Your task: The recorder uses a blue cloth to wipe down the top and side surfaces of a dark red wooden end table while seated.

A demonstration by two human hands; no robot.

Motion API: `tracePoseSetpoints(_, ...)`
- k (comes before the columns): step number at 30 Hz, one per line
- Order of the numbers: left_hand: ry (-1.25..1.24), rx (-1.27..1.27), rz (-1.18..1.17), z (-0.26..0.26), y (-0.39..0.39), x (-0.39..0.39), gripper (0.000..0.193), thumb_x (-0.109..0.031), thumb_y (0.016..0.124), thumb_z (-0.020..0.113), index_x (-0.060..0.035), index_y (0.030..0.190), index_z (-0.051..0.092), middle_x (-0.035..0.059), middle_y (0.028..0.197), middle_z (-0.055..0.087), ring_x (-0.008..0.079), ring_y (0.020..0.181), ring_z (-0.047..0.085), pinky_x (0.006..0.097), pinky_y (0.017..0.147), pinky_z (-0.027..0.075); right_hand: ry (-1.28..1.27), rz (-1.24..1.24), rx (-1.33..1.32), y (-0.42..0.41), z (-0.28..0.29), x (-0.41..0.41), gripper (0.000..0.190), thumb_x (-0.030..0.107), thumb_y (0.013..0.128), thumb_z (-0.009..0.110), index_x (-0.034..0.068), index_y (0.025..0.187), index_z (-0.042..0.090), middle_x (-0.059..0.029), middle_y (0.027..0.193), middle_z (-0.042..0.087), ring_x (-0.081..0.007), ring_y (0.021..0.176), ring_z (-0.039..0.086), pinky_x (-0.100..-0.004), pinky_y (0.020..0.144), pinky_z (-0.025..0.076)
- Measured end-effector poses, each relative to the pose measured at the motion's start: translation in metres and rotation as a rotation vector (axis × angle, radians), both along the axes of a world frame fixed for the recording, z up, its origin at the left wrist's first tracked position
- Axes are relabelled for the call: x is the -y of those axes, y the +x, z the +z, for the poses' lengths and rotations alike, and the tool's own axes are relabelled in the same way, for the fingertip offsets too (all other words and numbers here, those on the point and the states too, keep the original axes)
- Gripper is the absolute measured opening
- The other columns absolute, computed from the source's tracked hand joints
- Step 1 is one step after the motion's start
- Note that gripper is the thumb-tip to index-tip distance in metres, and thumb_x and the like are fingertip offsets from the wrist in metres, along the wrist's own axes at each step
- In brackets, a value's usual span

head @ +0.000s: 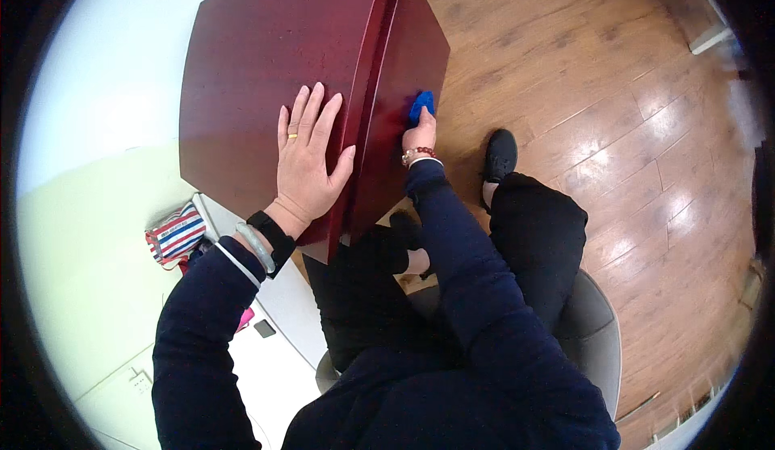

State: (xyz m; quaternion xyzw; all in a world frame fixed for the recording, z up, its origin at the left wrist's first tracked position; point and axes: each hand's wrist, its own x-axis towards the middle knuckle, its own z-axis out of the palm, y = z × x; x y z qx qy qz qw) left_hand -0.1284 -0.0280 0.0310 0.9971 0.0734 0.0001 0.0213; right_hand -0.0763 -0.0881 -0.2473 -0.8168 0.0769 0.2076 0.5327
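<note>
A dark red wooden cabinet (272,56) stands before me, its glossy top reaching toward the pale wall. My left hand (312,153) lies flat on that top near the right edge, fingers spread and holding nothing. Lower down, on the cabinet's right-hand side face (393,87), my right hand (420,134) presses a blue cloth (422,106) against the wood. Only part of the cloth shows past the thumb; the other fingers are hidden.
I sit on a grey chair (590,335), legs beside the cabinet. Brown wooden flooring (575,87) extends to the right. At left, a white table (278,383) bears a small dark object (264,328); a striped bag (177,232) lies near the wall (91,238) with its socket (141,381).
</note>
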Motion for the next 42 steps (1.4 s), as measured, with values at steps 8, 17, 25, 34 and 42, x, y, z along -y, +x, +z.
tracePoseSetpoints(8,-0.028,-0.027,0.001,0.0,0.001,-0.001,0.062,-0.025,0.081,0.056,-0.01,0.138,0.035,0.016,0.146,0.027,0.0323,0.138,0.02,0.0495,0.112,0.011,-0.098,0.058,-0.135,0.0,-0.051,0.0,0.037,0.001,0.087,0.043,-0.002,0.123,0.05,-0.023,0.121,0.052,-0.0359,0.111,0.052,-0.0391,0.096,0.042)
tracePoseSetpoints(17,-0.04,-0.034,0.014,-0.001,-0.004,-0.008,0.064,-0.027,0.079,0.055,-0.01,0.137,0.035,0.0167,0.146,0.027,0.0352,0.137,0.02,0.0498,0.112,0.011,-0.073,0.098,-0.383,-0.008,-0.105,-0.003,0.044,0.001,0.082,0.047,-0.003,0.126,0.049,-0.0253,0.119,0.055,-0.0349,0.112,0.054,-0.0377,0.097,0.042)
tracePoseSetpoints(25,-0.083,-0.033,0.011,-0.002,0.002,-0.008,0.063,-0.024,0.077,0.056,-0.0083,0.136,0.038,0.0182,0.145,0.028,0.0365,0.136,0.021,0.0506,0.111,0.012,-0.029,0.035,-0.485,-0.025,-0.219,-0.006,0.05,-0.004,0.077,0.05,0.001,0.127,0.05,-0.0249,0.115,0.058,-0.0332,0.109,0.057,-0.0357,0.092,0.045)
tracePoseSetpoints(34,-0.043,-0.094,-0.021,-0.002,-0.003,-0.011,0.063,-0.024,0.08,0.05,-0.0015,0.137,0.032,0.0224,0.146,0.025,0.0397,0.137,0.018,0.0519,0.111,0.012,-0.162,0.177,-0.459,-0.017,-0.2,0.0,0.053,-0.002,0.075,0.05,0.004,0.128,0.05,-0.0241,0.113,0.059,-0.0344,0.106,0.058,-0.0366,0.09,0.046)
tracePoseSetpoints(42,-0.049,-0.084,-0.002,-0.003,-0.01,-0.013,0.065,-0.022,0.078,0.052,-0.005,0.138,0.032,0.0212,0.146,0.024,0.038,0.137,0.018,0.0518,0.111,0.012,0.016,0.101,-0.66,-0.022,-0.176,-0.003,0.051,0.0,0.079,0.048,0.005,0.13,0.048,-0.0208,0.113,0.061,-0.028,0.103,0.061,-0.034,0.087,0.047)
